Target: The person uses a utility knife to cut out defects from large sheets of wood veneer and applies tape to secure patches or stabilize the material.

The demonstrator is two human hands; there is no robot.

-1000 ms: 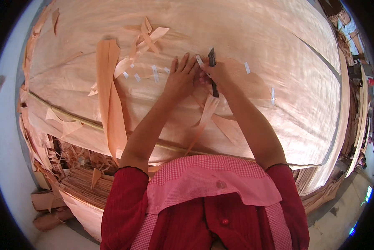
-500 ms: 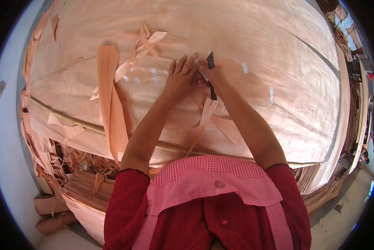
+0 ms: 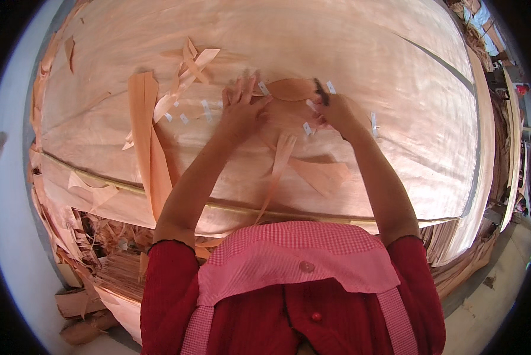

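Observation:
A wide sheet of pale wood veneer (image 3: pixel 247 177) lies beneath both hands. My left hand (image 3: pixel 240 115) rests on it with fingers spread, blurred at the tips, beside a small white tape strip (image 3: pixel 263 89). Between the hands, an oval patch (image 3: pixel 292 89) of darker veneer shows in the sheet. My right hand (image 3: pixel 335 113) is closed around a long black tool, which looks like a utility knife (image 3: pixel 321 93); much of it is hidden by the hand. Another white tape strip (image 3: pixel 311 106) is at the right fingertips, and one more (image 3: pixel 307 128) lies just below them.
Long veneer strips (image 3: pixel 146 130) lie left of my left arm, with crossed offcuts (image 3: pixel 189 74) beyond. A loose veneer scrap (image 3: pixel 321 176) lies between my forearms. Veneer scraps (image 3: pixel 114 236) fill a gap below the sheet's near left edge. A white wall (image 3: pixel 14 177) stands at far left.
My hands have moved apart, the left one leftward and the right one rightward with the black knife. The oval patch between them is now exposed. The view has shifted slightly.

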